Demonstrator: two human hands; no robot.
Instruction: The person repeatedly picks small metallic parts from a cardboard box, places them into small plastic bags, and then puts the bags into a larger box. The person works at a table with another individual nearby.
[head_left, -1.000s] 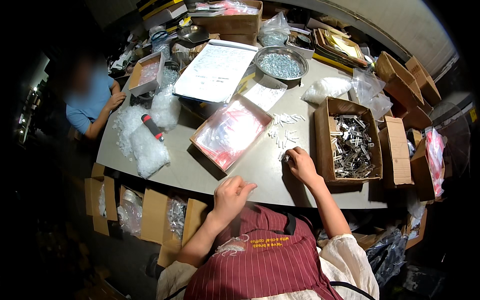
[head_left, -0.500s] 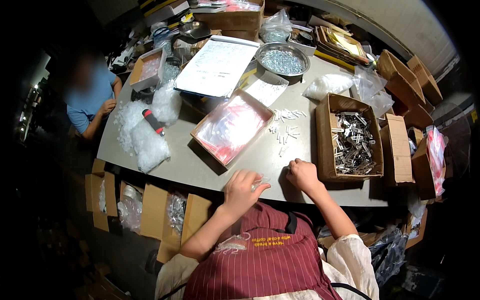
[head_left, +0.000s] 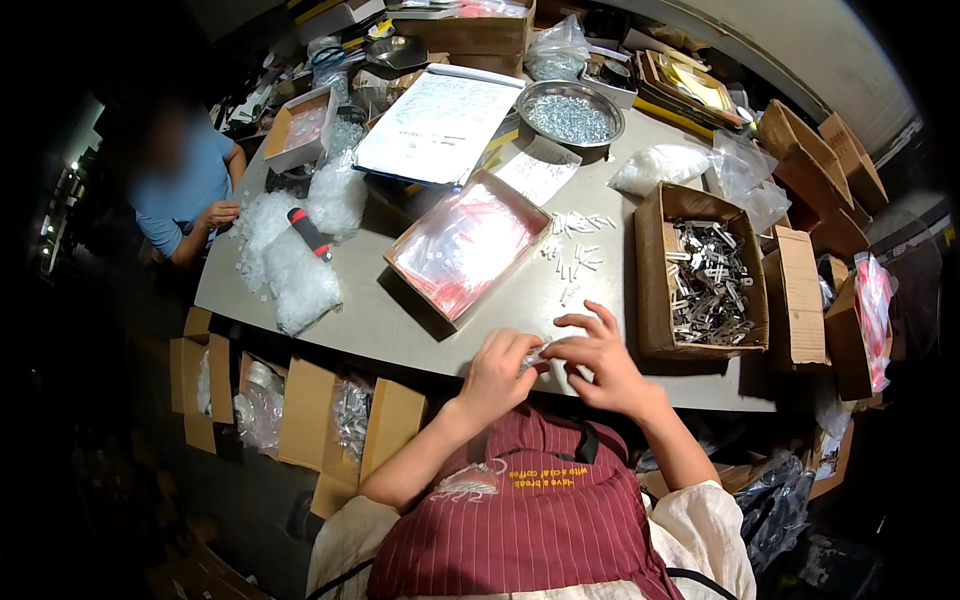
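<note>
Just beyond the front edge of my apron, my left hand pinches a small clear plastic bag between thumb and fingers. My right hand meets it from the other side, fingertips at the bag and other fingers raised. Whether a small part sits between the right fingertips is too small to tell. Ahead of my hands lie several small white slim pieces scattered on the table. A tilted cardboard box left of them holds clear and pink plastic bags.
At right stands a cardboard box full of metal clip-like parts. A metal bowl of small shiny parts, a clipboard with papers, bags of white pieces and a red-black tool occupy the table. A person is at far left.
My right hand has lifted from the tabletop and moved left to the bag, its fingers spreading from a closed pinch. My left hand has shifted slightly right with the bag.
</note>
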